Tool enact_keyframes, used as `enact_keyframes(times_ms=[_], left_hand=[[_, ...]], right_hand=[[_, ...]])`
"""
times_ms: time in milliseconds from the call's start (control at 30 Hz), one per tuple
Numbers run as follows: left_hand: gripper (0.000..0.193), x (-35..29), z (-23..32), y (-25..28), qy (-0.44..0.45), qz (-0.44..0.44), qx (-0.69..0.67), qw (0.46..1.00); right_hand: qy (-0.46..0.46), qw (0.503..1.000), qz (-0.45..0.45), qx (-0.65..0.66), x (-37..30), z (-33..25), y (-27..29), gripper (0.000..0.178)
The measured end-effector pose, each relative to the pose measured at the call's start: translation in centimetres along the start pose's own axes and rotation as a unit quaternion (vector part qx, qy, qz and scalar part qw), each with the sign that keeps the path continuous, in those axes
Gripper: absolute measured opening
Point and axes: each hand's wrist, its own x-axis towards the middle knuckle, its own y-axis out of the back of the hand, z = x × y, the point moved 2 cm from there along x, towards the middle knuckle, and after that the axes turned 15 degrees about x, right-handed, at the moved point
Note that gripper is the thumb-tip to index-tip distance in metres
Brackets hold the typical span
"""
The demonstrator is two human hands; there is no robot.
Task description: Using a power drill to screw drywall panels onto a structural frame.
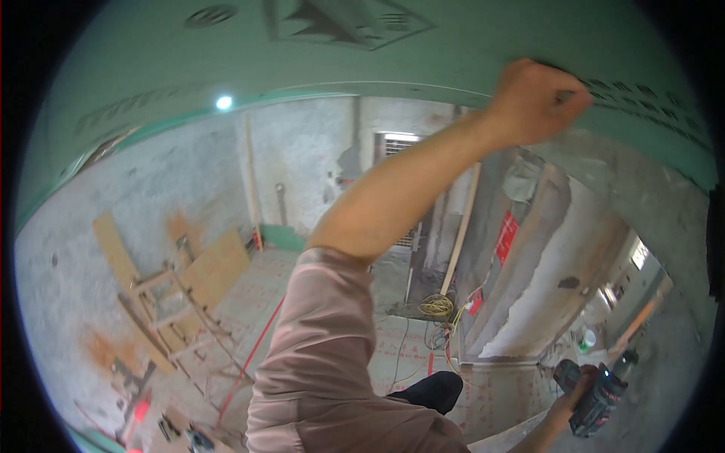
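Observation:
My left arm reaches up and across to the right, and my left hand [540, 102] is closed in a fist against the green ceiling board [453, 53]. Whatever the curled fingers hold, if anything, is hidden. Low on the right, my right hand [580, 386] grips a dark cordless drill [600, 404] with its chuck tilted upward. A small light glows on the drill, which is apart from the board.
A wooden stepladder [181, 321] stands at the left beside leaning boards [219, 268]. Coiled yellow cable [436, 306] and loose cords lie on the floor near a doorway. Tools [198, 439] sit at the lower left. A bright lamp [224, 102] shines at the ceiling edge.

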Motion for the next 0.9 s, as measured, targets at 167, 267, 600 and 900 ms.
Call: enact_keyframes(times_ms=[167, 267, 600, 900], left_hand=[[0.016, -1.5, -0.3, -1.2, 0.050, -0.047, -0.085, 0.994], [0.016, -2.9, -1.7, -3.2, 0.080, -0.066, -0.080, 0.991], [0.015, -2.9, -1.6, -7.8, 0.117, 0.038, -0.282, 0.951], [0.012, -19.2, 3.0, -16.1, 0.115, -0.218, -0.463, 0.851]], right_hand=[[-0.010, 0.998, 0.007, -0.054, -1.6, -2.1, -1.0, 0.035], [0.008, 0.997, 0.041, -0.061, -2.8, -1.8, -0.9, 0.037], [0.033, 0.990, 0.109, -0.084, -4.9, -4.9, -0.6, 0.036], [0.050, 0.969, 0.172, -0.172, -8.9, -4.6, -1.3, 0.030]])
